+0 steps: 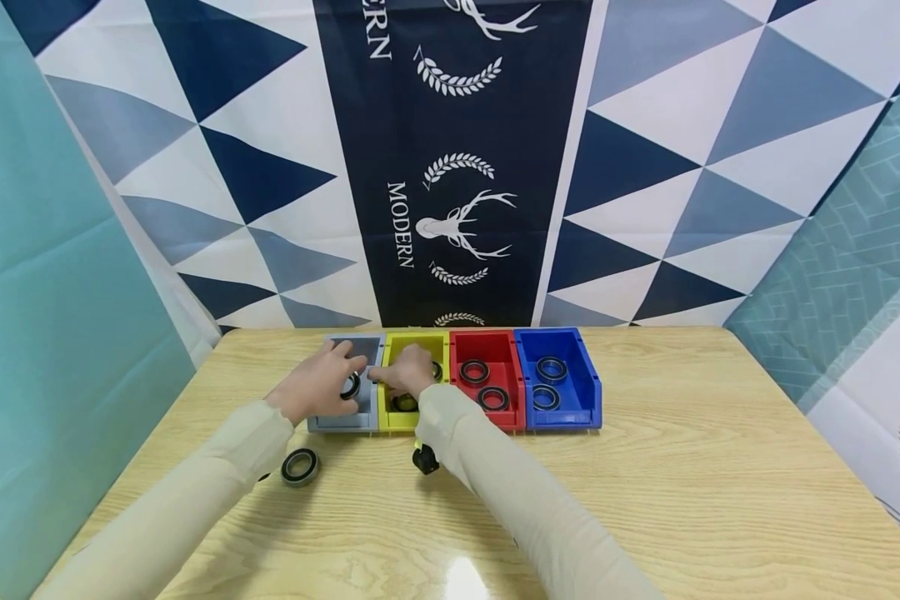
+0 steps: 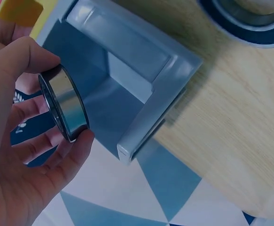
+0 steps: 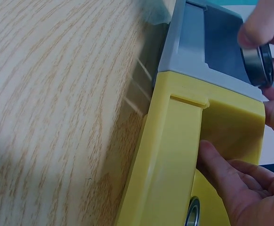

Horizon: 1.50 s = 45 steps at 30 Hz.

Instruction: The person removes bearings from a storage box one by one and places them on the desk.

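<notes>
My left hand (image 1: 318, 385) pinches a ball bearing (image 2: 67, 102) between thumb and fingertips, tilted on edge above the grey bin (image 2: 141, 89). The bearing's steel outer ring and dark side show in the left wrist view. My right hand (image 1: 411, 371) reaches into the yellow bin (image 3: 174, 141), its index finger extended to the wall shared with the grey bin. In the right wrist view its thumb lies inside the yellow bin and no bearing shows between the fingers. Bearings (image 1: 405, 403) lie in the yellow bin, partly hidden by that hand.
To the right, a red bin (image 1: 487, 342) and a blue bin (image 1: 594, 392) each hold two bearings. One bearing (image 1: 300, 467) lies on the wooden table (image 1: 682, 500) in front of the grey bin. A black device (image 1: 424, 459) shows beneath the right wrist. Patterned cloth hangs behind.
</notes>
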Tool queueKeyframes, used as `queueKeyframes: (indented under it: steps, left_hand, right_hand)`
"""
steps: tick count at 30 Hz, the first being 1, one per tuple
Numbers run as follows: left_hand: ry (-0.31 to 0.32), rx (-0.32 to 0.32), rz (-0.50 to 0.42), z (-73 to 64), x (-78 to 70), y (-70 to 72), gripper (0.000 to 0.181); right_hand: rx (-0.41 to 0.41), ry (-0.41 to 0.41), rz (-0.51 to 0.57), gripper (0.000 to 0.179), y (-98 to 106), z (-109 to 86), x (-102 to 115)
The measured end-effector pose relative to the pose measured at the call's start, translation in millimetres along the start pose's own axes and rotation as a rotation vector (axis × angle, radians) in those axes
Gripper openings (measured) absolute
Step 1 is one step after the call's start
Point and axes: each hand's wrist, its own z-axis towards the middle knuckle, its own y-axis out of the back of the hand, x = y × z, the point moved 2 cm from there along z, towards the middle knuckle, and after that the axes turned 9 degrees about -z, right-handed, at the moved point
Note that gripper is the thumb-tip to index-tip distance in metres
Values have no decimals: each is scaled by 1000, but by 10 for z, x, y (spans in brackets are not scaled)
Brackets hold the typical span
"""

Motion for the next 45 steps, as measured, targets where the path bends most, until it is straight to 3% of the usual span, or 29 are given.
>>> queueKeyframes:
  steps: [11, 19, 27, 37, 45]
  left_hand:
    - [-106, -47, 12, -220, -114, 3, 46]
    - [-118, -45, -11, -360, -208, -51, 41]
    - [-109, 28, -81, -474, -250, -147, 41]
    - [-207, 68, -248, -603, -247, -371, 35]
    - [-194, 113, -311, -649, -187, -534, 34]
  right_hand:
    - [-4, -11, 4, 39, -9, 2, 6]
    - [10, -33, 31, 39, 10, 12, 1]
    - [21, -30, 37, 38, 4, 32, -6]
    - [22, -15, 89, 39, -4, 31, -24]
    - [29, -16, 66, 44, -20, 14, -34]
